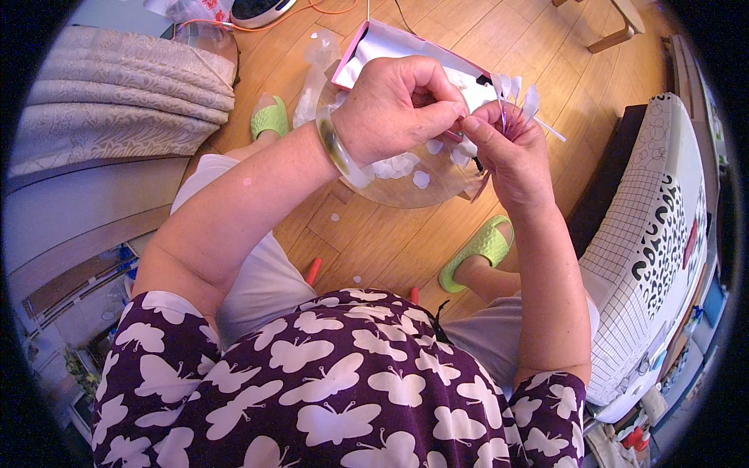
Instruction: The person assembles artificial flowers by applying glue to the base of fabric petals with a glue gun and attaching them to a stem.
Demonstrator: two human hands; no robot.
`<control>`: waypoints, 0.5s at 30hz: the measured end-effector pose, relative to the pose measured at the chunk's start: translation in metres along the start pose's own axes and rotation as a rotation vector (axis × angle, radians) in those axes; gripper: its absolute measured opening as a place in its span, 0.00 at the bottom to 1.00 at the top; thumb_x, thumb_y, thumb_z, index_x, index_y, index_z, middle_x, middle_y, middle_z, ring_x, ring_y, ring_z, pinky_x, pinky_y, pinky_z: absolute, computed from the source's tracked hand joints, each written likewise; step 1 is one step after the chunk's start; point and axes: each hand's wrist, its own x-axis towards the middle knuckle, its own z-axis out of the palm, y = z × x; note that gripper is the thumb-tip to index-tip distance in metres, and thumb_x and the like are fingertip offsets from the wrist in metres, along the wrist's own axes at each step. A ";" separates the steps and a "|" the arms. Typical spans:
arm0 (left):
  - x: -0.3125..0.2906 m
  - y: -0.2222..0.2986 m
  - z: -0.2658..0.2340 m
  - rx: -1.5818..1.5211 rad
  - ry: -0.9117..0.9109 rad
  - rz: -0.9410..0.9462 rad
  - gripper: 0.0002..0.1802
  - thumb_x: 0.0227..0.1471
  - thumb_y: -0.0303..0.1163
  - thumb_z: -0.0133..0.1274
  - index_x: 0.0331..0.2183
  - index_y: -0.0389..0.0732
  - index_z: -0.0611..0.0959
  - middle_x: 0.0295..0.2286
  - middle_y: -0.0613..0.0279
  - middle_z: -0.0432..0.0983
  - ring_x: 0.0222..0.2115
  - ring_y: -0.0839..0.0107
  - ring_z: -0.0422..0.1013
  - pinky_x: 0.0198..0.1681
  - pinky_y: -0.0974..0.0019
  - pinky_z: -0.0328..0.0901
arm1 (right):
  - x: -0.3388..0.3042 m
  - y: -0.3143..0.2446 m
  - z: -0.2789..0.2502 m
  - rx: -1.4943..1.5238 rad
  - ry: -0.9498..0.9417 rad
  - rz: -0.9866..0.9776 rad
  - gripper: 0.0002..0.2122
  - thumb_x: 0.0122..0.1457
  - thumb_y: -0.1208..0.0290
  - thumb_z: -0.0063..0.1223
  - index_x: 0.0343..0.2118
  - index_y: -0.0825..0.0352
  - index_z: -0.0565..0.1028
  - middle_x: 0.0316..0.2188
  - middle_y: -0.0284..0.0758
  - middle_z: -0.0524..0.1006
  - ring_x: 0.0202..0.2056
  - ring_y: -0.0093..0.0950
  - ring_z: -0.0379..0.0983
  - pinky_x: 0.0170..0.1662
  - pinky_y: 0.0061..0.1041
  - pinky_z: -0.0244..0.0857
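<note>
My left hand [406, 109], with a pale bangle [337, 148] at its wrist, is closed in a pinch. Its fingertips meet those of my right hand [511, 152], and whatever lies between them is too small to make out. White petal-like pieces [530, 103] stick up from behind my right fingers, which are closed around them. A thin white stick [551, 129] juts out to the right there. Under both hands is a round see-through tabletop or tray [425, 195], scattered with loose white petals [396, 166].
Beyond my hands, a pink-edged box with white lining [382, 39] lies open. Crumpled clear plastic [318, 54] is beside it. Green slippers [477, 253] are on my feet. A draped cloth [133, 101] hangs at left; a patterned white cover [651, 257] stands at right. A wooden stool [620, 27] is far right.
</note>
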 end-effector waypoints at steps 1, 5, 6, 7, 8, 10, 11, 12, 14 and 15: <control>0.000 0.000 0.000 -0.005 0.001 -0.005 0.01 0.45 0.22 0.50 0.25 0.35 0.74 0.25 0.62 0.74 0.26 0.80 0.69 0.30 0.76 0.66 | 0.000 0.000 0.000 -0.006 0.000 -0.001 0.04 0.47 0.75 0.55 0.24 0.68 0.72 0.22 0.33 0.75 0.24 0.19 0.70 0.30 0.17 0.64; 0.000 -0.001 0.000 -0.009 0.006 -0.008 0.01 0.45 0.22 0.50 0.25 0.35 0.74 0.25 0.62 0.74 0.26 0.79 0.70 0.30 0.76 0.66 | 0.000 -0.001 0.002 -0.034 0.017 -0.007 0.04 0.47 0.75 0.55 0.23 0.68 0.72 0.22 0.32 0.75 0.24 0.18 0.70 0.29 0.17 0.63; 0.000 -0.001 0.000 -0.004 0.007 -0.004 0.01 0.45 0.22 0.50 0.25 0.35 0.74 0.25 0.62 0.74 0.26 0.79 0.70 0.31 0.75 0.67 | 0.000 -0.001 0.002 -0.036 0.020 -0.010 0.04 0.47 0.75 0.55 0.23 0.68 0.72 0.22 0.32 0.74 0.24 0.18 0.70 0.29 0.16 0.63; 0.000 -0.002 0.000 0.001 0.008 0.000 0.01 0.45 0.22 0.50 0.25 0.34 0.75 0.25 0.62 0.74 0.26 0.79 0.70 0.31 0.75 0.67 | 0.000 -0.001 0.003 -0.038 0.024 -0.014 0.04 0.47 0.75 0.55 0.23 0.68 0.72 0.22 0.32 0.74 0.23 0.18 0.69 0.28 0.16 0.63; 0.000 -0.002 0.000 0.006 0.009 0.004 0.01 0.45 0.22 0.50 0.25 0.34 0.75 0.25 0.62 0.74 0.26 0.79 0.70 0.31 0.75 0.67 | 0.000 -0.001 0.003 -0.041 0.027 -0.018 0.04 0.47 0.75 0.55 0.23 0.68 0.72 0.21 0.31 0.74 0.23 0.18 0.69 0.28 0.16 0.63; -0.001 0.000 0.001 -0.016 0.001 -0.003 0.01 0.45 0.22 0.50 0.25 0.34 0.75 0.25 0.62 0.74 0.26 0.78 0.70 0.31 0.75 0.67 | 0.001 0.000 0.001 -0.047 0.031 -0.009 0.04 0.47 0.75 0.55 0.23 0.68 0.72 0.21 0.31 0.74 0.23 0.17 0.69 0.27 0.15 0.62; -0.001 0.000 0.001 -0.027 -0.004 -0.006 0.01 0.45 0.22 0.50 0.25 0.34 0.75 0.25 0.62 0.74 0.26 0.78 0.70 0.31 0.75 0.67 | 0.001 0.000 0.000 -0.051 0.033 -0.005 0.04 0.47 0.75 0.55 0.22 0.68 0.72 0.21 0.31 0.74 0.22 0.17 0.69 0.27 0.15 0.62; -0.001 0.000 0.001 -0.024 -0.002 -0.005 0.01 0.45 0.22 0.50 0.25 0.35 0.75 0.25 0.61 0.74 0.26 0.78 0.70 0.31 0.74 0.67 | 0.001 0.000 0.001 -0.049 0.037 -0.012 0.04 0.47 0.75 0.55 0.22 0.68 0.72 0.21 0.31 0.74 0.22 0.17 0.68 0.27 0.14 0.62; -0.001 0.000 0.000 -0.017 0.001 -0.002 0.01 0.44 0.21 0.50 0.24 0.35 0.75 0.26 0.61 0.74 0.27 0.77 0.70 0.32 0.74 0.67 | 0.000 -0.001 0.004 -0.046 0.044 -0.024 0.04 0.47 0.75 0.55 0.21 0.68 0.71 0.20 0.31 0.74 0.21 0.16 0.68 0.26 0.14 0.61; -0.001 0.000 0.001 -0.026 0.001 -0.007 0.01 0.44 0.21 0.50 0.24 0.35 0.75 0.26 0.60 0.74 0.27 0.77 0.70 0.32 0.74 0.67 | 0.000 -0.002 0.005 -0.041 0.048 -0.024 0.04 0.47 0.75 0.55 0.21 0.67 0.71 0.20 0.30 0.73 0.21 0.16 0.67 0.25 0.14 0.60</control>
